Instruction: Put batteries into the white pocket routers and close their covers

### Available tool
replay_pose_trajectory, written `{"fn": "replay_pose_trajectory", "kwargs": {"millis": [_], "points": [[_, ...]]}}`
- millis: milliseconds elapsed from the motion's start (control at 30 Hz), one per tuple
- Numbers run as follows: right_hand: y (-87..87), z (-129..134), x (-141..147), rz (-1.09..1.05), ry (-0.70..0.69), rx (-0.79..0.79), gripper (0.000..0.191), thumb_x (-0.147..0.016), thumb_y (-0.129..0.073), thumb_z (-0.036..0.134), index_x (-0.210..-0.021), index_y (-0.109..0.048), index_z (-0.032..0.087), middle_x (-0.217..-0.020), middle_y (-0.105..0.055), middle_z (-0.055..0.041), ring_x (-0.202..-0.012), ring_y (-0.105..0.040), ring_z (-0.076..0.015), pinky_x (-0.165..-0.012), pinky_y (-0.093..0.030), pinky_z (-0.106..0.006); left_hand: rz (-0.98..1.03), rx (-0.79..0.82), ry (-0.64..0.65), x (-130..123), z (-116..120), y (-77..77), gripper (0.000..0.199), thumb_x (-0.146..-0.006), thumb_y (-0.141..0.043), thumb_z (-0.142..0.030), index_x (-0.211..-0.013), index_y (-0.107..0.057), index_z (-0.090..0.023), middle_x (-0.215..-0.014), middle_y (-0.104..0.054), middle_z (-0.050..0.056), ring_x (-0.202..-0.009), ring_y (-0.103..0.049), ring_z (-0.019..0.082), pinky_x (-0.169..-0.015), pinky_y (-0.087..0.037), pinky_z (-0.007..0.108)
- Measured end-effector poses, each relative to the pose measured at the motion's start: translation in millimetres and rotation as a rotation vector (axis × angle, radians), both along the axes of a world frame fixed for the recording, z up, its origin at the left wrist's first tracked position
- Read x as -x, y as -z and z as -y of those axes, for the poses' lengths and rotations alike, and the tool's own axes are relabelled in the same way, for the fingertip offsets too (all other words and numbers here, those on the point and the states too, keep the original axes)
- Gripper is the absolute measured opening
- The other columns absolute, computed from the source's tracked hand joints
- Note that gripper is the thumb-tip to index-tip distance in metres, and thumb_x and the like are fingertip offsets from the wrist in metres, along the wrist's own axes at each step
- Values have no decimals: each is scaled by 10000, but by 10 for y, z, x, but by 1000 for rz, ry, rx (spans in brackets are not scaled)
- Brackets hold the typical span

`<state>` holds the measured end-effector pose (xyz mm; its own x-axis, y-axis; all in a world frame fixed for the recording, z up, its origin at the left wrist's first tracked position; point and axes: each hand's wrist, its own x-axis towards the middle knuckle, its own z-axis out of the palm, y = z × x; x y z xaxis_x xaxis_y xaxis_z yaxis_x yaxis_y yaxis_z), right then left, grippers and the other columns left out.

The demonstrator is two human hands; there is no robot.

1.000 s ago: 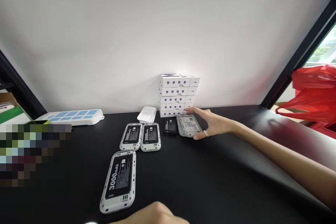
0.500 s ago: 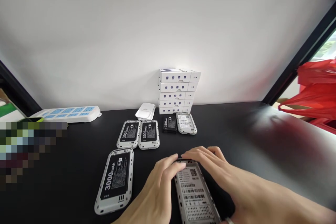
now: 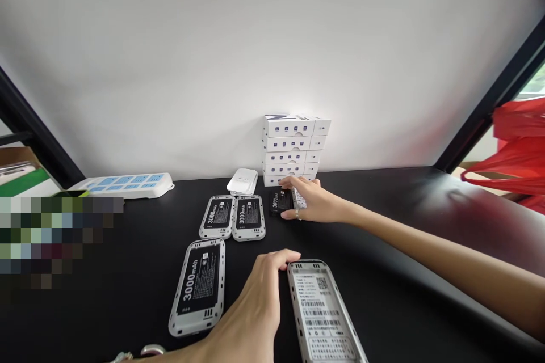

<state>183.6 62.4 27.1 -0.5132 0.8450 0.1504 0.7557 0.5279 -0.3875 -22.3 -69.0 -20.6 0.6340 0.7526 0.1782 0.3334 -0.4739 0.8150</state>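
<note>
A white-framed device [image 3: 319, 317] lies face-down and coverless in front of me, its battery bay bare with a printed label and barcodes. My left hand [image 3: 261, 298] is beside it, fingers loosely bent and fingertips at its upper left corner; nothing is gripped. Farther back, my right hand [image 3: 313, 198] pinches a black 3000mAh battery [image 3: 280, 202] by its top and bottom edges, thumb on the near side. The battery is still down at the table. Another coverless device [image 3: 300, 197] lies mostly hidden under that hand.
Three devices with batteries fitted lie left: a near one [image 3: 199, 286] and a pair [image 3: 249, 218] behind. White covers [image 3: 242, 180] are stacked by the wall, beside several stacked white boxes [image 3: 293, 144]. A power strip [image 3: 128, 185] sits back left; red bags [image 3: 517, 147] hang right.
My right hand has left the near device and reached to the battery at the back, taking hold of it. My left hand stays at the device. The view has shifted slightly.
</note>
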Motion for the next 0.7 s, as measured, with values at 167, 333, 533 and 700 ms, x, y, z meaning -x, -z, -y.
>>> {"fn": "replay_pose_trajectory", "kwargs": {"millis": [167,333,533,700], "points": [[-28,336,-112,-120,63,-84,586,-658,-690,467,-1137,-428,254,-1217,-529,-90,-1062,-510,-315,-884,-393,-491,61,-40,-14,5,-21,100,1025,-542,-717,-644,-1329,-216,-221,-1249,-344,153,-1110,-437,327,-926,-423,495],[-16,959,-296,-170,68,-22,625,-666,-700,414,-1206,-412,287,-1218,-527,-58,-1035,-522,-277,-897,-436,-443,109,-57,-44,6,-21,112,1033,-542,-743,-583,-1334,-173,-246,-1259,-324,143,-1104,-446,310,-919,-442,475],[-72,1258,-291,-122,-55,299,692,-694,-702,412,-1309,-415,277,-1279,-490,-82,-1141,-494,-296,-1002,-383,-479,78,-3,-98,8,18,19,1021,-547,-762,-520,-1333,-164,-259,-1283,-294,132,-1138,-432,309,-947,-435,472],[-141,1281,-251,-171,-80,475,691,-704,-711,399,-1327,-426,306,-1337,-406,-72,-1151,-486,-278,-994,-400,-439,63,-13,-111,9,50,-10,1054,-543,-792,-463,-1343,-130,-284,-1313,-277,129,-1167,-417,314,-962,-429,483]]}}
